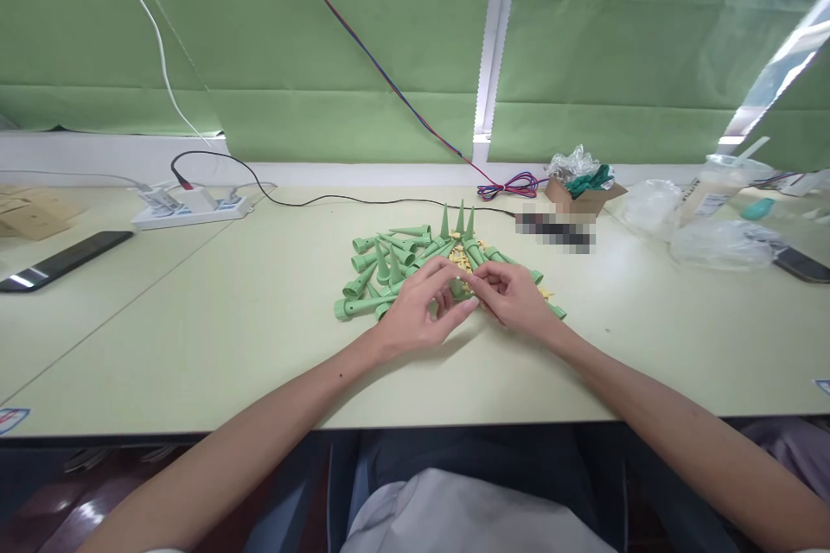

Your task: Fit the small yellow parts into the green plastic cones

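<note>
My left hand (424, 308) curves in front of the pile, thumb and forefinger closed around a green plastic spike (457, 287) that is mostly hidden by the fingers. Right against it, my right hand (512, 298) has its thumb and fingertips pinched together at the same spot; whatever they hold is too small to make out. Behind and left of both hands lies a heap of green hollow plastic spikes (363, 306) with ribbed collars. A few of them stand point up (461, 218). Small yellow plastic pieces (459, 257) are heaped among them, some near the right hand.
At the back right are a small cardboard box (577, 197) with plastic wrap, a coiled cable (512, 186), a plastic cup (710, 186) and clear bags (719, 242). A power strip (194, 209) and a black flat device (68, 259) lie left.
</note>
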Demonstrator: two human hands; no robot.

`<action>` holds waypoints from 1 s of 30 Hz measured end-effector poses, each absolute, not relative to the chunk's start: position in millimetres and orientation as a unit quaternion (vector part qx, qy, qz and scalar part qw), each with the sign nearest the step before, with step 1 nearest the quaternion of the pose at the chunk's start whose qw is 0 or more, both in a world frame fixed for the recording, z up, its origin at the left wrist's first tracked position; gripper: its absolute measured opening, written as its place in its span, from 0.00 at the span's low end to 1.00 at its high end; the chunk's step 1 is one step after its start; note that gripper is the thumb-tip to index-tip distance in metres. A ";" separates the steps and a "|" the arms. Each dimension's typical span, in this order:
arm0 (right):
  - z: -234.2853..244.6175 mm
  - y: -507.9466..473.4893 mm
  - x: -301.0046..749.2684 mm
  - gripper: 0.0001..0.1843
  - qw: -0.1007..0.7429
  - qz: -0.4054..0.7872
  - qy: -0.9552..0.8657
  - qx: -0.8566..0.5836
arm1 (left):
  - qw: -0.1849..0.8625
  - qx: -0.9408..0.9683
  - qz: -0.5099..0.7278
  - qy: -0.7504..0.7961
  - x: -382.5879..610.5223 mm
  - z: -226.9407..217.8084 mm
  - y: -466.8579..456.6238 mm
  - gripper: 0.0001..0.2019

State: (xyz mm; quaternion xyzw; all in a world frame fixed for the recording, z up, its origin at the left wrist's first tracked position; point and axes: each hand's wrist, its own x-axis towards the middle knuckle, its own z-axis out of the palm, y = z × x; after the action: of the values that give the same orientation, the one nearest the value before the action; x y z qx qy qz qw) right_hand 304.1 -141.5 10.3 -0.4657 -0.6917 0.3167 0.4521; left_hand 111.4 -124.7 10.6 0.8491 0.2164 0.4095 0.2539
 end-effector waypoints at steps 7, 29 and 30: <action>4.2 -139.3 304.6 0.15 0.534 0.324 -0.648 -0.436 | 0.370 0.745 0.489 0.262 113.9 16.2 -124.2 0.13; 1.5 -142.4 304.9 0.14 0.530 0.258 -0.683 -0.432 | 0.449 0.733 0.349 0.372 116.6 18.6 -125.0 0.20; 1.4 -142.4 304.8 0.15 0.530 0.260 -0.681 -0.433 | 0.432 0.741 0.350 0.378 116.6 19.2 -124.9 0.20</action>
State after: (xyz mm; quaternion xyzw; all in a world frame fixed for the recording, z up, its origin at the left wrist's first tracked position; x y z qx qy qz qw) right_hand 304.8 -142.4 1.4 -0.4330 -0.6814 0.2599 0.5298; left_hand 116.6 -124.9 19.2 0.7407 0.3776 0.3498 0.4316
